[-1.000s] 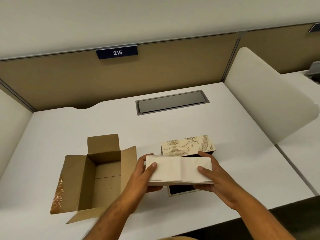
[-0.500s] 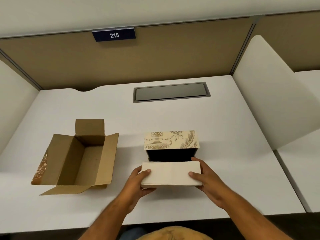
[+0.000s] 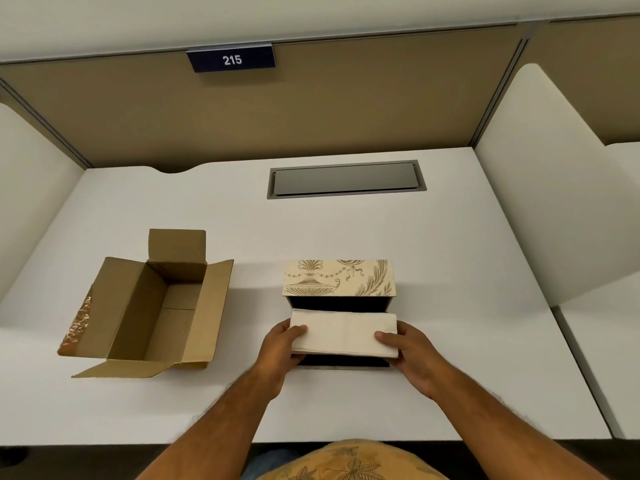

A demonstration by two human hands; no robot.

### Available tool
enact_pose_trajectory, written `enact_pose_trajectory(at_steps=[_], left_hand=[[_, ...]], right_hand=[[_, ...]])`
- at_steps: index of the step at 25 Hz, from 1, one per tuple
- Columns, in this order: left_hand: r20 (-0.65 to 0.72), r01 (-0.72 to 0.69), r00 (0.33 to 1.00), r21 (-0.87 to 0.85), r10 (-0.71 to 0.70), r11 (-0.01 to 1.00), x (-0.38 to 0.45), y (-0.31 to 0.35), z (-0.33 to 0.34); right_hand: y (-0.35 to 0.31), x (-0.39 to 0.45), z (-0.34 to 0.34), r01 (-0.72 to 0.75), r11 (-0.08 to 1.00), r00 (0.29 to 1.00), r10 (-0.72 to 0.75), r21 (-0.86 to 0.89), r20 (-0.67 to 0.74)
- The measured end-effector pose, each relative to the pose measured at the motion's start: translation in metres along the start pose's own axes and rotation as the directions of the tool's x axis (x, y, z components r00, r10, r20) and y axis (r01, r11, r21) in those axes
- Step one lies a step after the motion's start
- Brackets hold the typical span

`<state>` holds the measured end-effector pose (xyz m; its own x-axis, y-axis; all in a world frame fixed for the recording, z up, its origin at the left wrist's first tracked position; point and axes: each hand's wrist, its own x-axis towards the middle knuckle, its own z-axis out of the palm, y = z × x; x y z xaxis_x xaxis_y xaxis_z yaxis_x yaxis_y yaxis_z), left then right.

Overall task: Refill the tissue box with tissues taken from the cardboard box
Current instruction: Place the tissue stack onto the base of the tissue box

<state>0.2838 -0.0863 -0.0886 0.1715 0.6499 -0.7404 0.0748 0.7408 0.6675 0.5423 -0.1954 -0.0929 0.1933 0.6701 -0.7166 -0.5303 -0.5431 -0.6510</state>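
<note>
A white stack of tissues (image 3: 343,332) is held level between both hands over the dark inside of the tissue box (image 3: 339,278), whose cream lid with gold ornament stands open at the back. My left hand (image 3: 282,344) grips the stack's left end and my right hand (image 3: 412,351) grips its right end, thumbs on top. The brown cardboard box (image 3: 152,306) lies open to the left with its flaps spread, and I see no tissues in it.
The white desk (image 3: 450,271) has a grey cable hatch (image 3: 346,179) at the back centre. A tan partition with a blue "215" sign (image 3: 231,58) runs behind. White side dividers (image 3: 540,202) stand at left and right.
Both hands have carried the tissue stack from just right of the cardboard box to above the open tissue box. The head view has shifted, so everything sits more central.
</note>
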Motion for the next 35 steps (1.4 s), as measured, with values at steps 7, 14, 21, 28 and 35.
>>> enact_pose_trajectory(at_steps=[7,14,21,28,35], left_hand=[[-0.104,-0.029,0.994,0.094,0.039,0.995,0.007,-0.002,0.004],[-0.117,-0.042,0.991,0.136,0.058,0.99,0.013,0.002,-0.002],[-0.11,-0.081,0.989,0.172,0.101,0.982,0.018,-0.001,-0.001],[-0.113,-0.078,0.989,0.15,0.095,0.986,0.024,0.005,-0.001],[-0.112,-0.076,0.989,0.139,0.092,0.987,0.025,0.001,0.0]], right_hand=[[-0.004,0.012,0.007,0.039,0.994,0.998,-0.045,-0.106,-0.05],[-0.002,0.022,0.014,0.093,0.989,0.987,-0.107,-0.116,-0.123],[-0.003,0.025,0.012,0.051,0.999,0.979,-0.048,0.011,-0.196],[-0.002,0.026,0.005,0.065,0.998,0.972,-0.067,-0.015,-0.224],[-0.004,0.028,0.003,0.086,0.996,0.979,-0.089,-0.02,-0.183]])
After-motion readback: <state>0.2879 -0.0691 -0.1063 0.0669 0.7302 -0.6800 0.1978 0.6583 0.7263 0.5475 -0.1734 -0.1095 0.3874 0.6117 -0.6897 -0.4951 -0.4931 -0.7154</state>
